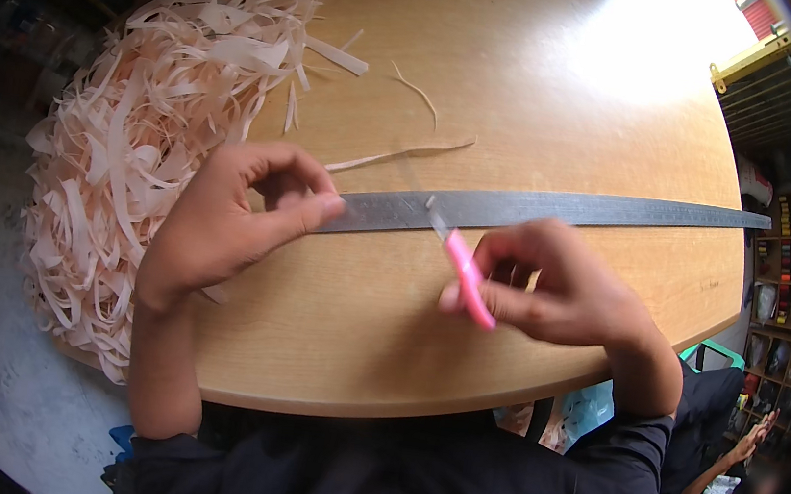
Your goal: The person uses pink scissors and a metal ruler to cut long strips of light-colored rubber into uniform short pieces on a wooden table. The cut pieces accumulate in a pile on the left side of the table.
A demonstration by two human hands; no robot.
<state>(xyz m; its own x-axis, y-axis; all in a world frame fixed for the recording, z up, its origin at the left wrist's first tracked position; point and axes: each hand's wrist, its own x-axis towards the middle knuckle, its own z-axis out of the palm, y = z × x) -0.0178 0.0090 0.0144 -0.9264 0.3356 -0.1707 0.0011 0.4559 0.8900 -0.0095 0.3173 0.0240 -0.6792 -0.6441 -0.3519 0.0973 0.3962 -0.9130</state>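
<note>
My right hand (559, 282) is closed around pink-handled scissors (466, 274). Their blades are blurred and point up and left over a long steel ruler (558, 211). The ruler lies across the table, and its left end passes behind my left hand (232, 212). Thumb and forefinger of that hand are pinched together above the ruler; whatever is between them, if anything, is too small to make out. A thin pale strip (397, 153) runs along the far side of the ruler, one end close to my left knuckles.
A big heap of pale pink fabric strips (151, 108) covers the table's left side. One loose thin strip (419, 94) lies farther back on the wooden table (323, 357). Shelves with small coloured items (788, 266) stand at right, where another person's hand (752, 437) shows.
</note>
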